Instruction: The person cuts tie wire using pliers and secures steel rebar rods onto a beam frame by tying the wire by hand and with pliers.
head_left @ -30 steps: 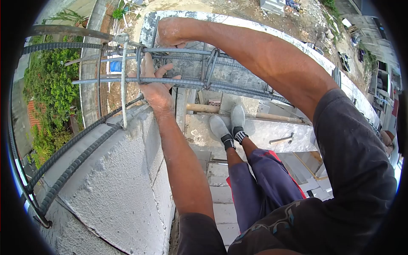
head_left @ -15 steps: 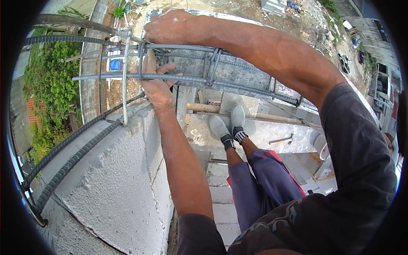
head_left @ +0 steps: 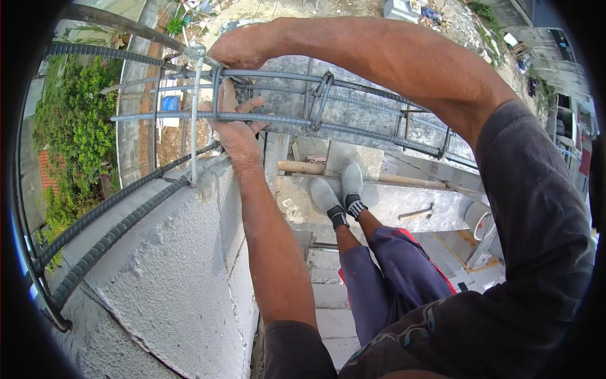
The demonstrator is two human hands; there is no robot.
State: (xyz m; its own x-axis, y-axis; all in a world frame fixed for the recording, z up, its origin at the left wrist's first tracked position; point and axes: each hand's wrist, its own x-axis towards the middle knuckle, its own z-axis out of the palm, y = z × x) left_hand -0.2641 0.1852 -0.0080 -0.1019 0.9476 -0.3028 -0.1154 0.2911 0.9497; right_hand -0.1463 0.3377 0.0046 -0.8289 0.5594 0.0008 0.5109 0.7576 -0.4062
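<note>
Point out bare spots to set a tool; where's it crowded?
Free: the pale platform between shoes and hammer; also left of the shoes, beside the pole. Crowded: left end of the rebar cage, around left hand and right hand.

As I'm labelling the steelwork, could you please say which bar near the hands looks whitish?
The rod beside the left hand, reaching down to the block wall; its pale surface sets it apart from the darker bars.

Steel rebar (head_left: pixel 293 120), a pale block wall (head_left: pixel 170 252) and debris-strewn ground (head_left: pixel 457 25) mark a building site (an outdoor one).
</note>
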